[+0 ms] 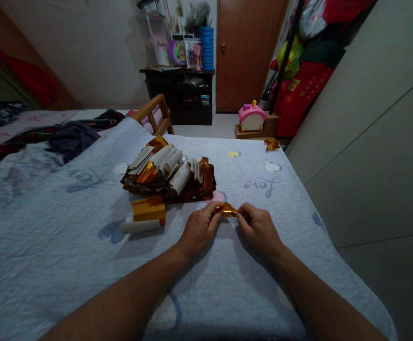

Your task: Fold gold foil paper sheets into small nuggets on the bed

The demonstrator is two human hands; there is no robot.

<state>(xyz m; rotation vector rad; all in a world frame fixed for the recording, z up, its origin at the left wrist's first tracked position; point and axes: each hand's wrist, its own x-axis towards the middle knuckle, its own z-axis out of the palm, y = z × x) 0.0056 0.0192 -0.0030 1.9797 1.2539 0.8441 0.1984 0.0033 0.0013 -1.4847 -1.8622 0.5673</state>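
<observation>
A small piece of shiny gold paper (228, 210), folded to a triangular shape, is held just above the light blue bed cover (206, 293). My left hand (201, 227) pinches its left end between thumb and fingers. On its right end, my right hand (259, 227) has a similar pinch. Left of the hands lies a heap of gold-and-white paper sheets (181, 180), many of them curled. Nearer to me, a single curled gold sheet (148, 208) rests apart from the heap with its pale edge rolled up.
At the far right corner of the bed sits a folded gold piece (272, 144). Crumpled clothes (73, 139) lie on the left. Beyond the bed are a wooden chair (158, 113), a dark cabinet (180, 99) and a pink toy (252, 117). A pale wardrobe (376, 142) borders the right side.
</observation>
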